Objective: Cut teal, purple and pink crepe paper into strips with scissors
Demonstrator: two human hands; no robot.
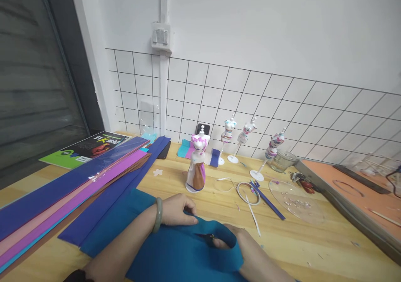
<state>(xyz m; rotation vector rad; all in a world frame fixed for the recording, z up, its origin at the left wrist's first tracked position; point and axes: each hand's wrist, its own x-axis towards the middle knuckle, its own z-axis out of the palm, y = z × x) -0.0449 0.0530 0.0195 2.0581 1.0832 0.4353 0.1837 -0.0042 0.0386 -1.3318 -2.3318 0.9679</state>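
The curled teal sheet (175, 255) partly hides the right hand (242, 238); I can't make out the handles of the scissors (208, 236).

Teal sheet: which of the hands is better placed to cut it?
Probably the right hand: it appears to hold the dark scissors, blades pointing left over the teal sheet. The left hand is at the sheet's far edge, no tool visible.
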